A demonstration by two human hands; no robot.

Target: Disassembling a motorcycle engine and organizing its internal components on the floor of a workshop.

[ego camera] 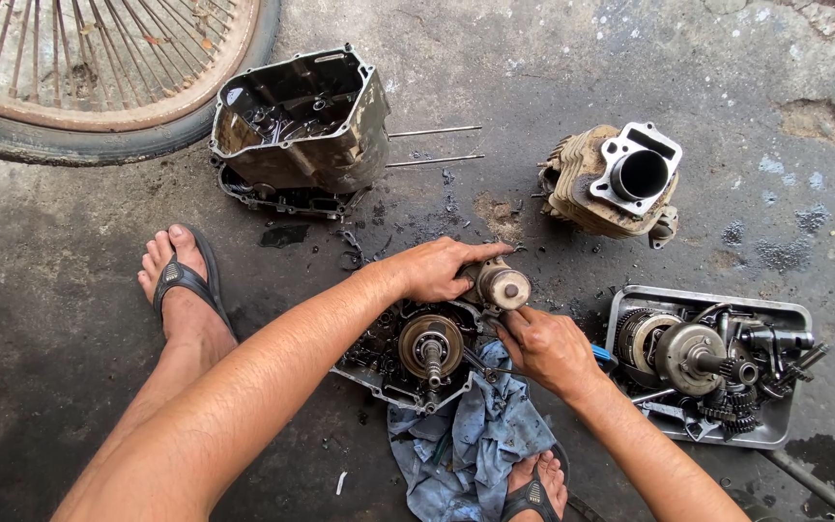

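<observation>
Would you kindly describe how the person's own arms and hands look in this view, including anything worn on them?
Both forearms are bare to the frame's edge, with no sleeves in view. The left hand and right hand wear no gloves, and no rings, watch or bracelet can be seen. Fine hair shows along the forearms. Dark grime smudges the right hand's fingers.
</observation>
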